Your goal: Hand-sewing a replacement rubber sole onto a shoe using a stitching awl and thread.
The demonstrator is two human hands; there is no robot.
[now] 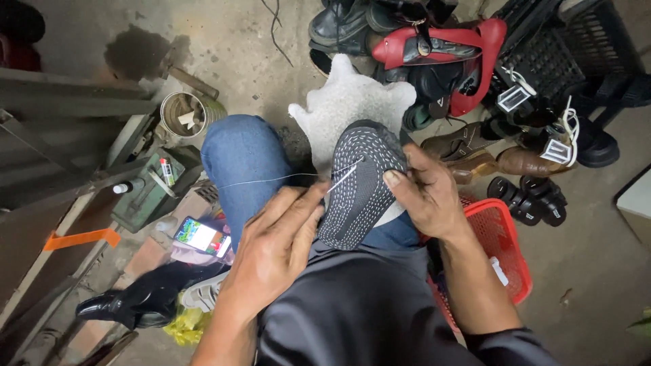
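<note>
While the right hand (427, 193) clamps the shoe sole (359, 186), the left hand (278, 244) pinches a barely visible needle (342, 179).

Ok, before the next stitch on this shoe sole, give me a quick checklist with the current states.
1. Shoe steadied sole-up on the knee by the right hand: ok.
2. Needle gripped by the left hand: ok.
3. Thread taut and untangled: ok.
4. Needle tip clear of the right thumb: cannot tell.
5. Stitch row even along the sole edge: ok.
</note>
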